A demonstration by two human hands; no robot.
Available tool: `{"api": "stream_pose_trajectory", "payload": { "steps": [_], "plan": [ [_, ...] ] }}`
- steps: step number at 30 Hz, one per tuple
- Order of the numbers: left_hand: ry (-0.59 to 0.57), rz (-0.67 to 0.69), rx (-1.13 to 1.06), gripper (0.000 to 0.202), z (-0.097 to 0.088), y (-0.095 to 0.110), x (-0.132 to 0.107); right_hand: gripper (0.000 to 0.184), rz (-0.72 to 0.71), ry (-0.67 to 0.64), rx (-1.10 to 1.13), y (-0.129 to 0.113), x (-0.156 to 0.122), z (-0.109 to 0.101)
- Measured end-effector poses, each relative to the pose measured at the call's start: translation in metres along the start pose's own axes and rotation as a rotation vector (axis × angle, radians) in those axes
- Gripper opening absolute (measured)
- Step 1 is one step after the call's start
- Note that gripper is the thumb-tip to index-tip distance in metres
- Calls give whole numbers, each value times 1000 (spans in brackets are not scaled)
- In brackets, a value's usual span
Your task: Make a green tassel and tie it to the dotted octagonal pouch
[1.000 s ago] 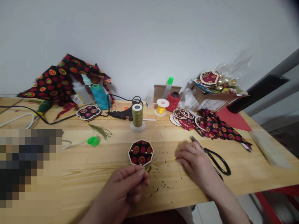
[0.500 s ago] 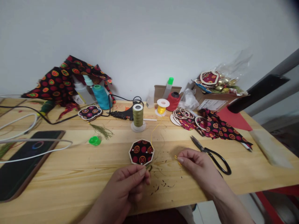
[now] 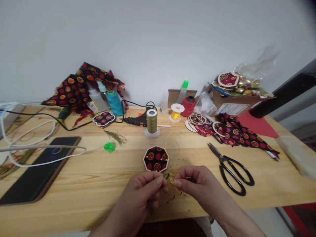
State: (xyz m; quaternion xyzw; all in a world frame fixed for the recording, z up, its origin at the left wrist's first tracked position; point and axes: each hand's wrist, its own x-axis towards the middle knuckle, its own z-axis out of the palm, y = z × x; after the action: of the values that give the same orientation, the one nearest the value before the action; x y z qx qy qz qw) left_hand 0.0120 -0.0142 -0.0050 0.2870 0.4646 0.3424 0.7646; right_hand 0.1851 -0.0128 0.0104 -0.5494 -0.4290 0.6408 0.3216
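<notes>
My left hand (image 3: 149,189) pinches a short olive thread loop (image 3: 167,175) between thumb and fingertips. Close beside it, my right hand (image 3: 194,181) is closed on a small loop of yellow cord (image 3: 171,181). The two loops nearly meet; whether they touch I cannot tell. Just beyond my left hand lies an octagonal ornament (image 3: 156,159), with patterned dark fabric in a pale wooden frame and several white pinheads or beads on it. From the yellow spool (image 3: 176,114), a cord runs down to the ornament's right edge.
Black-handled scissors (image 3: 232,169) lie right of my hands. Behind stand an olive thread cone (image 3: 151,123), a teal cone (image 3: 115,103) and a red one (image 3: 189,107). A glue gun (image 3: 135,120), green cap (image 3: 109,147) and phone (image 3: 41,171) lie leftward. Dark thread scraps litter the tabletop.
My right hand has moved left with the yellow loop, up to the olive loop in my left hand. The whole view has shifted slightly, so things appear further right.
</notes>
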Motion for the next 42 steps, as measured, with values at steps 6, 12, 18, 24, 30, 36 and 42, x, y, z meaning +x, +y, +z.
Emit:
{"api": "stream_pose_trajectory", "payload": {
  "steps": [6, 12, 18, 24, 30, 36, 42],
  "plan": [
    [32, 86, 253, 25, -4, -3, -1, 15, -31, 42, -59, -1, 0, 6],
    [74, 255, 545, 22, 0, 5, -6, 13, -13, 40, -39, -1, 2, 9],
    [27, 389, 643, 23, 0, 7, -9, 13, 3, -3, 25, 1, 3, 8],
    [-74, 547, 794, 26, -6, 4, -8, 15, -6, -36, 96, 3, 3, 8],
    [-112, 620, 900, 24, -10, 1, -9, 21, 46, -83, 178, 5, 2, 9],
    [-135, 664, 907, 25, -10, 0, -9, 23, 49, -82, 276, 11, 1, 11],
    [-147, 673, 927, 26, -10, 1, -9, 19, 29, -73, 424, 18, 2, 12]
  ]
}}
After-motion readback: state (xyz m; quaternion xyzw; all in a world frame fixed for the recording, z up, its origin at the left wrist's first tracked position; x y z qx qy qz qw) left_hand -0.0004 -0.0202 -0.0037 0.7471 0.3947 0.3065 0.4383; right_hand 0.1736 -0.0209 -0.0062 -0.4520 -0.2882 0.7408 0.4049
